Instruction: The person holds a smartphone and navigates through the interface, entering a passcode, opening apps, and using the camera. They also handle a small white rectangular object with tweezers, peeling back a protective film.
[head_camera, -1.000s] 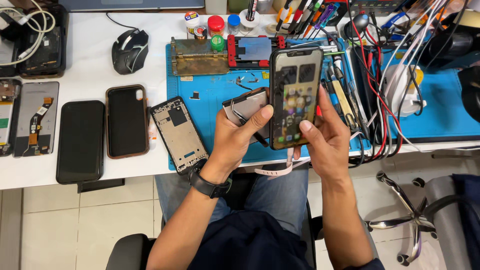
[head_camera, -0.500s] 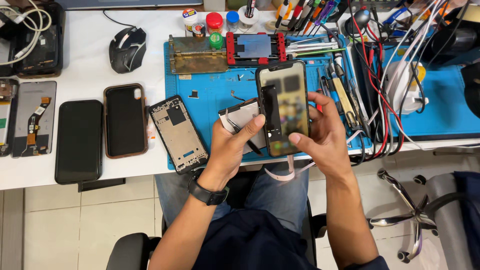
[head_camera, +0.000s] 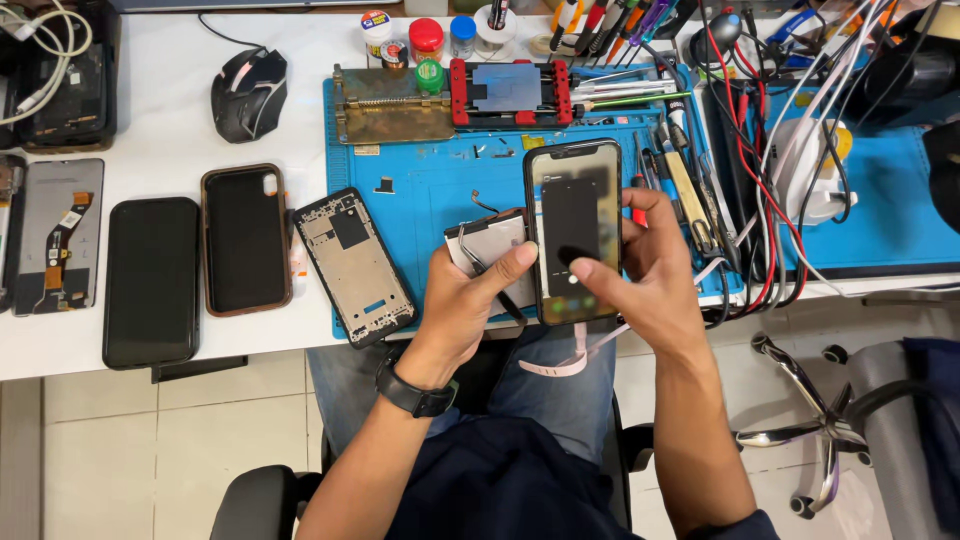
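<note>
Now lower, smartphone (head_camera: 573, 230) screen darker.

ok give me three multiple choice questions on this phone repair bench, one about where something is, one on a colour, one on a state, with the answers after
1. Where is the computer mouse?
A. on the white table, left of the blue mat
B. on the person's lap
C. on the blue mat by the cables

2. What colour is the work mat under the hands?
A. green
B. blue
C. grey

3. What is the state of the smartphone in the hands?
A. lying face down on the mat
B. lifted off the mat, screen lit and facing the camera
C. taken apart into two halves

Answers
1. A: the mouse sits on bare white table beside the mat's left edge.
2. B: the mat is plainly blue.
3. B: the right hand grips the phone, its thumb on the lit screen, and the left hand steadies it.
</note>
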